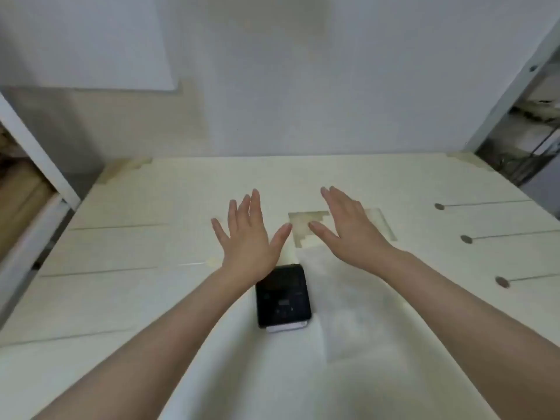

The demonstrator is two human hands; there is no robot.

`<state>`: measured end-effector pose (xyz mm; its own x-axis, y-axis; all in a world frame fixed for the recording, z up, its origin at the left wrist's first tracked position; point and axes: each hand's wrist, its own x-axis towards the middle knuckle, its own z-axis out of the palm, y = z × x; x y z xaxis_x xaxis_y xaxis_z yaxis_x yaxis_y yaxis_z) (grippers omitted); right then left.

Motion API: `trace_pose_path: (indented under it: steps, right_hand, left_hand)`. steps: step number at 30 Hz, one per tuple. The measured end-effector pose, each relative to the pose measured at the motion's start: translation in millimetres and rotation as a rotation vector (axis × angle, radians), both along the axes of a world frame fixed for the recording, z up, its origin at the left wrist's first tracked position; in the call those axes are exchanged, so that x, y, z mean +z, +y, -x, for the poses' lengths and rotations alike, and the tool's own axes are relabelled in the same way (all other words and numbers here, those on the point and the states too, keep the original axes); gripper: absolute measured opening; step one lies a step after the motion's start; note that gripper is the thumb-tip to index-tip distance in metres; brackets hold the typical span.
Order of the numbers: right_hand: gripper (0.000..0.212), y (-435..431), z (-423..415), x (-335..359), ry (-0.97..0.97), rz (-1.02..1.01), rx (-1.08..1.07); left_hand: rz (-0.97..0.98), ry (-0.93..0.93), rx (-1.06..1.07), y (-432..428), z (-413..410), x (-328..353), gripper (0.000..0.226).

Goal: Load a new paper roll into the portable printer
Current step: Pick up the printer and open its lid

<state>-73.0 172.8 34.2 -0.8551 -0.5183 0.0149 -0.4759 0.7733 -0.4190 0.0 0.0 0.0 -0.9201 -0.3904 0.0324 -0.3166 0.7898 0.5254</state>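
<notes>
The printer (283, 295) lies closed on the table (127, 298), near the wrists. Left hand (247, 237) and right hand (348, 228) hover spread wide, empty; grip holds nothing. No roll is visible; loading appears unstarted.

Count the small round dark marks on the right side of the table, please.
3. They form a column near the table's right edge: far mark, middle mark, near mark. The right forearm may hide others.

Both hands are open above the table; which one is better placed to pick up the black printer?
Probably the left hand: its wrist overlaps the printer; the right hand is farther off.
</notes>
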Motion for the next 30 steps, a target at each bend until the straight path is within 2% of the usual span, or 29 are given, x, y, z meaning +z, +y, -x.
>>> trace_pose_path:
  steps: [3, 8, 13, 15, 17, 20, 22, 27, 30]
  right_hand:
    - [0.063, 0.3, -9.7, -36.1, -0.116, -0.034, 0.014]
    - [0.054, 0.4, -30.9, -88.3, -0.233, 0.056, -0.032]
    - [0.036, 0.5, -55.6, -128.5, -0.253, 0.190, 0.007]
    - [0.035, 2.7, -64.7, -139.2, -0.219, 0.277, 0.033]
    - [0.039, 7.0, -73.4, -150.4, -0.207, 0.420, 0.035]
    - [0.047, 12.9, -91.4, -164.8, -0.279, 0.634, 0.059]
    - [0.049, 16.4, -100.3, -170.1, -0.307, 0.717, 0.062]
    - [0.039, 18.1, -109.1, -160.9, -0.361, 0.817, 0.111]
    - [0.033, 22.3, -114.6, -158.6, -0.481, 0.799, 0.209]
  left_hand:
    - [-0.162, -0.074, 0.041, 0.8, -10.2, -38.7, 0.086]
    - [-0.648, -0.029, 0.102, -0.6, -36.6, -88.1, 0.072]
    - [-0.648, 0.112, 0.086, 7.3, -50.9, -109.9, 0.029]
    - [-0.713, 0.200, 0.086, 13.4, -57.1, -122.0, 0.031]
    - [-0.807, 0.284, 0.103, 18.9, -61.5, -136.8, 0.045]
    - [-0.983, 0.381, 0.074, 30.3, -78.1, -145.1, 0.052]
    - [-1.018, 0.428, 0.041, 36.2, -90.8, -146.3, 0.055]
    - [-1.107, 0.479, 0.078, 29.1, -108.7, -145.0, 0.048]
    - [-1.163, 0.466, 0.118, 22.8, -113.6, -140.1, 0.029]
